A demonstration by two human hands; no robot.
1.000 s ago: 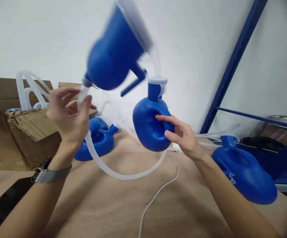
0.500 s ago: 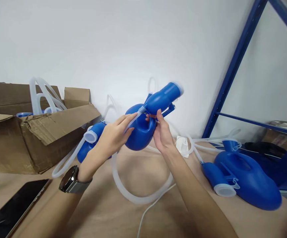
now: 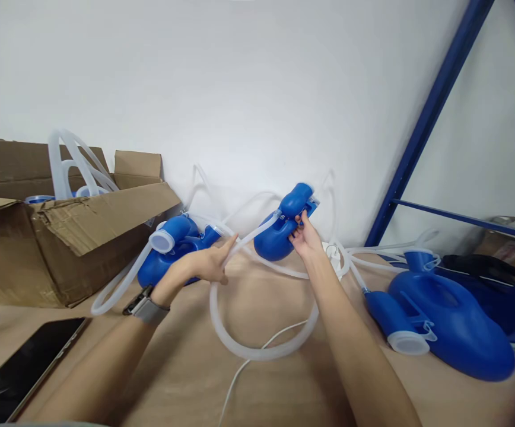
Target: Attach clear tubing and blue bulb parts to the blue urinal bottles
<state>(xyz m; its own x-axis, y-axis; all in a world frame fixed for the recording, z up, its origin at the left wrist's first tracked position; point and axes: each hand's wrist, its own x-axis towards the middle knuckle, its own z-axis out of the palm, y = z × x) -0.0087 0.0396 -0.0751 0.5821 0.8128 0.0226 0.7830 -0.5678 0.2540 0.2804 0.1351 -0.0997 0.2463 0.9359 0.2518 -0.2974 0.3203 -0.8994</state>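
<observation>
A blue plastic urinal bottle (image 3: 272,244) is near the wall at the middle of the table. Its blue funnel-shaped head (image 3: 295,200) sits tilted above it, joined to a translucent hose (image 3: 257,232). My right hand (image 3: 306,238) grips the bottle and head from the right, thumb by the head's handle. To the left, my left hand (image 3: 213,261) is closed around the hose, index finger stretched along it. The hose loops down onto the table between my arms. Just behind my left hand lies a second blue urinal bottle (image 3: 150,268) with its own head and hose.
An open cardboard box (image 3: 75,255) with hoses stands at the left. A phone (image 3: 26,367) lies in front of it. On the right is another blue urinal bottle (image 3: 462,326), near a blue shelf frame (image 3: 422,130). A thin white cable (image 3: 239,373) crosses the table.
The bottle and its head have moved down, right and farther back in my right hand. My left hand has slid away from the head, down along the hose.
</observation>
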